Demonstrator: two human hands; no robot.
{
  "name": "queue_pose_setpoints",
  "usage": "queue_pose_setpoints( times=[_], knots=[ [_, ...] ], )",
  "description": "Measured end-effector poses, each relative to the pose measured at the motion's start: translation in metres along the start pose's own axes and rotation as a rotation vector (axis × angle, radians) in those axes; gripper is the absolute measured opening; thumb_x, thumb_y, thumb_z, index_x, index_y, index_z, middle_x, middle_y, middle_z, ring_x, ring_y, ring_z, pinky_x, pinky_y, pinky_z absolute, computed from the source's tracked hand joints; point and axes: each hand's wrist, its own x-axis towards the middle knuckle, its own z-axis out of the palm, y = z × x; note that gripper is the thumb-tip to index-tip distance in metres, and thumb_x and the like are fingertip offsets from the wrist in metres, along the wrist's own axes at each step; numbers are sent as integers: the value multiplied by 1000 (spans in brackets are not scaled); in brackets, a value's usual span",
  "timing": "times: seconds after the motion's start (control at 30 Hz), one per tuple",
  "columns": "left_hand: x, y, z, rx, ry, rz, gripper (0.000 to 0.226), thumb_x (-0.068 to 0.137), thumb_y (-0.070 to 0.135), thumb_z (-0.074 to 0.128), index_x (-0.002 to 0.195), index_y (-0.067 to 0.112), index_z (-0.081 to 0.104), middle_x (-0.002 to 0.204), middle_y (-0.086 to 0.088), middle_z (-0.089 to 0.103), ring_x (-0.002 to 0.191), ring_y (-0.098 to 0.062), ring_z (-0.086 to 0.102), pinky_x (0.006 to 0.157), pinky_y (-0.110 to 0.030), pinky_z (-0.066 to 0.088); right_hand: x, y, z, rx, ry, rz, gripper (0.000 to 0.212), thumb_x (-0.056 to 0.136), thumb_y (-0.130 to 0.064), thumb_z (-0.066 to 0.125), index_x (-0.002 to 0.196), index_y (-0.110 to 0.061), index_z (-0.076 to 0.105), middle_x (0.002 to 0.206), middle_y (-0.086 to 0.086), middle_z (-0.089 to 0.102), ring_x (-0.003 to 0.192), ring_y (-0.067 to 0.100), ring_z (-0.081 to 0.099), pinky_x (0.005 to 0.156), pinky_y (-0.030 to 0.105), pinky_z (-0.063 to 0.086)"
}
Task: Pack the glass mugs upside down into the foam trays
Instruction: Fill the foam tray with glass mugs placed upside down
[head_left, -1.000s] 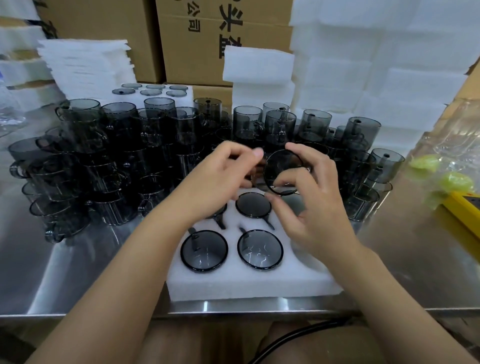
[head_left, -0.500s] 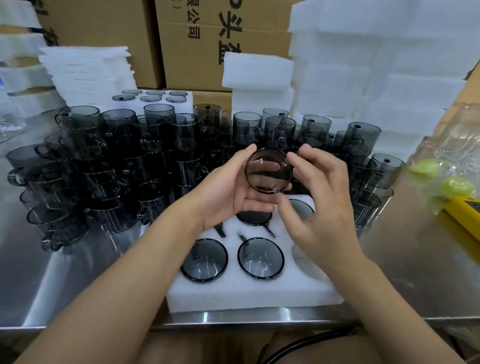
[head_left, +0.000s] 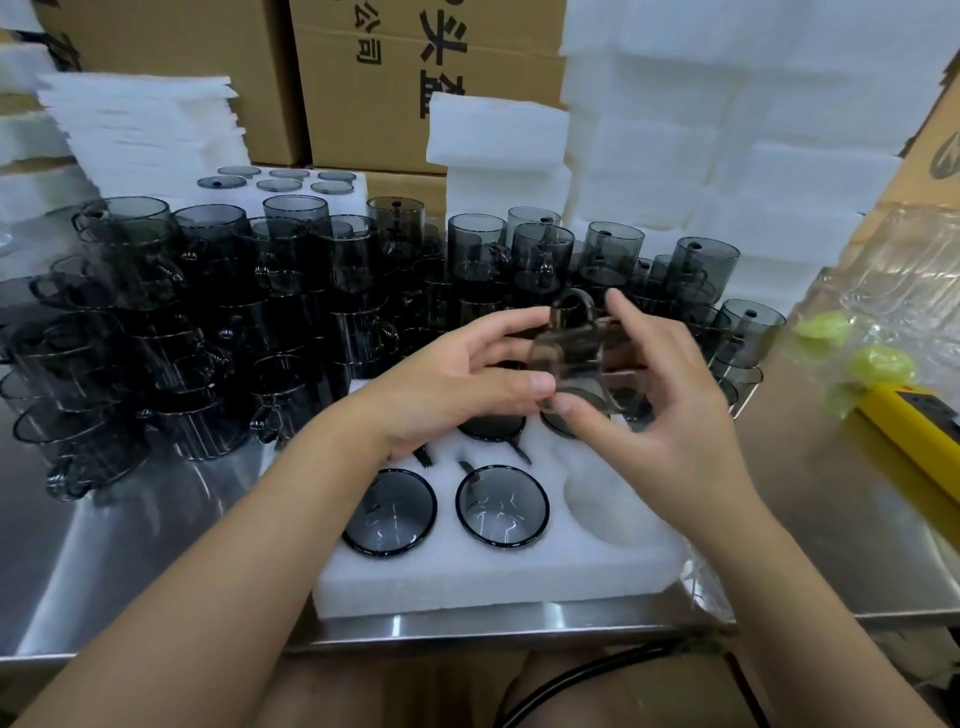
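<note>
Steel tabletop (head_left: 130, 545) serves as the packing bench; above the far right part of the foam tray (head_left: 493, 577) a smoked-glass mug (head_left: 569, 358) is held off the foam, handle uppermost and blurred, so I cannot tell which way its mouth faces; the left hand (head_left: 452, 384) pinches its body between thumb and fingers while the right hand (head_left: 670, 415) curls round the other side, probably to turn it mouth-down; two inverted mugs (head_left: 388, 512) sit bases-up in the near pockets, their handles in the slots; the near right pocket (head_left: 608, 504) is empty, a likely destination; unpacked mugs (head_left: 291, 291) stand stacked just behind, within reach; a filled tray (head_left: 291, 182), foam stacks (head_left: 727, 130) and cardboard cartons (head_left: 374, 78) lie beyond.
</note>
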Motion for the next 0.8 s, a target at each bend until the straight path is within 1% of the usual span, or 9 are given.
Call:
queue_pose_setpoints(
  times=[0.07,0.1,0.17,0.23,0.37,0.5,0.6,0.7,0.8],
  knots=[
    [1,-1,0,28,8,-8,54,77,27,69,127,26,50,126,-1,62,111,-15,64,84,-25,54,-6,0,-22,66,-85,86,73,69,-34,79,133,-41,45,115,-19,50,108,-2,53,91,11,40],
    [1,-1,0,43,14,-9,47,80,25,67,124,26,53,123,-1,64,109,-14,65,83,-24,54,-10,-2,-32,55,-174,103,70,67,-40,76,131,-44,48,113,-22,50,107,-2,52,89,6,36],
    [1,-2,-1,92,14,-6,35,83,22,64,117,25,58,114,0,69,100,-13,68,78,-22,54,-19,-6,-45,-30,-406,115,67,64,-50,67,129,-49,48,112,-25,48,110,-3,48,86,2,31],
    [0,-1,-1,126,10,-4,32,80,26,66,112,25,62,106,1,73,90,-10,69,73,-20,53,-27,-8,-46,-127,-545,109,65,68,-48,65,129,-52,44,113,-28,45,115,-3,43,89,3,28],
    [-1,0,-1,145,20,10,38,73,38,67,108,25,64,102,1,74,80,-6,66,68,-18,51,-27,-10,-41,-226,-531,119,65,71,-47,59,133,-49,38,110,-36,38,111,-11,37,88,2,25],
    [-2,-2,-3,169,16,21,29,80,27,64,109,25,64,100,3,74,73,-5,63,64,-17,49,-29,-13,-34,-331,-513,101,70,76,-55,54,141,-41,33,111,-36,33,112,-13,31,88,-2,21],
    [-2,-2,-3,175,12,28,29,82,23,61,110,24,63,100,3,74,67,-4,58,62,-17,46,-36,-16,-30,-446,-536,80,78,76,-60,42,147,-38,19,117,-30,26,116,-9,25,94,-1,16],
    [-2,-3,-4,171,9,32,28,82,22,61,110,24,63,99,3,74,64,-3,56,60,-17,45,-44,-17,-29,-561,-545,21,73,85,-63,32,149,-32,13,120,-23,24,113,1,25,98,11,19],
    [-2,-3,-5,173,6,35,28,82,22,61,110,24,63,99,2,74,63,-3,55,60,-17,45,-50,-19,-28,-606,-511,15,78,82,-67,19,149,-27,22,118,-19,29,105,6,27,96,21,26]
  ],
)
